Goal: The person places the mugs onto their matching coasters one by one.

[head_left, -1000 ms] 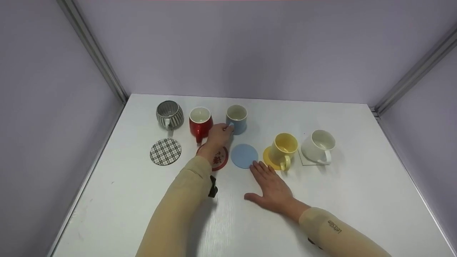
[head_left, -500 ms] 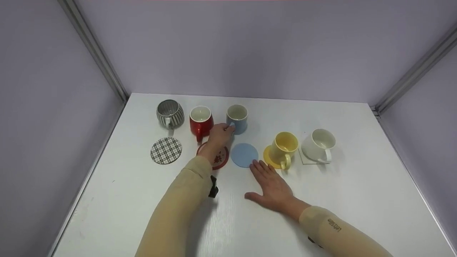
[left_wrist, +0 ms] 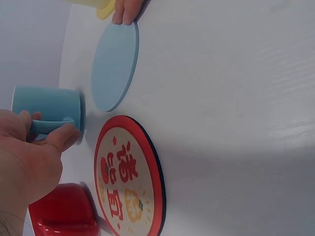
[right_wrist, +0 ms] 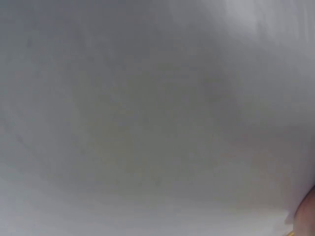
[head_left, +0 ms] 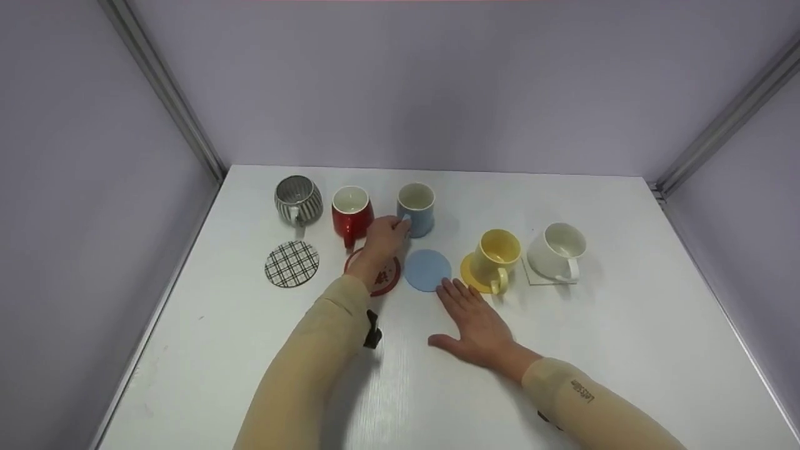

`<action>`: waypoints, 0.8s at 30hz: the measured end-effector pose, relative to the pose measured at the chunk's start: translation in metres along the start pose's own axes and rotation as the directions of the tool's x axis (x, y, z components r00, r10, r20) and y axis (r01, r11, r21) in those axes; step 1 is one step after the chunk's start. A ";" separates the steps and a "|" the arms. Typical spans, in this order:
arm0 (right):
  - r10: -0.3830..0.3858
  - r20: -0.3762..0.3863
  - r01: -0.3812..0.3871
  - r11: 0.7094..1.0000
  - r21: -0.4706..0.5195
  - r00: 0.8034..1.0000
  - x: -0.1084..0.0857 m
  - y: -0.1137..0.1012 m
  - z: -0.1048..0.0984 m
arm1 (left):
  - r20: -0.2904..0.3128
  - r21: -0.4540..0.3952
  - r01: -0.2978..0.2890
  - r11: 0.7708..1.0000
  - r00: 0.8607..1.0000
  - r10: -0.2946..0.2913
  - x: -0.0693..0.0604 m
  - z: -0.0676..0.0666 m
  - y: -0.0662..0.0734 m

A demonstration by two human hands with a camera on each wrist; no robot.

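My left hand (head_left: 386, 239) pinches the handle of a light blue mug (head_left: 416, 212), which stands upright at the back of the table. In the left wrist view, thumb and fingers meet around that mug handle (left_wrist: 49, 126). A round blue coaster (head_left: 428, 270) lies in front of the mug. Flat on the table, my right hand (head_left: 478, 328) spreads its fingers, the tips at the blue coaster's near right edge. Beneath my left forearm sits a red-rimmed coaster (left_wrist: 129, 177), partly hidden in the head view. The right wrist view is mostly blurred white surface.
Left of the blue mug stand a red mug (head_left: 352, 215) and a grey striped mug (head_left: 299, 201). A checked coaster (head_left: 292, 264) lies before the striped one. On the right, a yellow mug (head_left: 495, 259) rests on a yellow coaster (head_left: 467, 275), and a white mug (head_left: 556, 251) on a square coaster (head_left: 536, 279).
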State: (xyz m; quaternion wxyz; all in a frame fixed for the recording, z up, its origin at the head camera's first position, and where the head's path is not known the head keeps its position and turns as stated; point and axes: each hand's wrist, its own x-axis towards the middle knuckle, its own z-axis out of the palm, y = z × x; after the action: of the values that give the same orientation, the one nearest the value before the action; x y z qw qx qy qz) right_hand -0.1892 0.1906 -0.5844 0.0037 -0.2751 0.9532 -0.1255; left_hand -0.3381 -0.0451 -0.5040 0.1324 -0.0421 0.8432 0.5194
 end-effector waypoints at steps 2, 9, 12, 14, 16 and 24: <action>0.005 0.006 -0.005 1.000 0.003 1.000 -0.001 -0.001 0.000 | 0.000 -0.008 -0.007 1.000 1.000 0.007 -0.004 -0.001 0.002; 0.022 0.040 -0.022 1.000 0.000 0.999 0.000 -0.002 -0.002 | -0.024 -0.029 -0.014 0.999 1.000 0.013 -0.023 -0.003 0.009; 0.026 0.051 -0.025 1.000 -0.006 0.998 0.001 -0.003 -0.003 | -0.040 -0.045 -0.016 0.999 0.999 0.014 -0.032 -0.004 0.010; 0.022 0.046 -0.021 1.000 -0.009 0.999 0.001 -0.003 -0.003 | -0.053 -0.049 -0.023 0.999 0.998 0.020 -0.037 -0.004 0.010; 0.018 0.034 -0.018 1.000 -0.007 0.999 0.001 -0.003 -0.004 | -0.063 -0.068 -0.025 0.997 0.998 0.021 -0.043 -0.004 0.010; 0.027 0.041 -0.029 0.999 0.033 0.999 0.000 -0.003 -0.003 | -0.084 -0.114 -0.055 0.992 0.995 0.045 -0.064 0.001 0.011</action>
State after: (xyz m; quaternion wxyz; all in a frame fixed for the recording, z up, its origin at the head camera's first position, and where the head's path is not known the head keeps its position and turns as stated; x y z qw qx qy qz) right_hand -0.1883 0.1887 -0.5807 0.0294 -0.2641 0.9544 -0.1359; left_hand -0.2790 -0.0434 -0.4779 0.0825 -0.0496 0.8171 0.5684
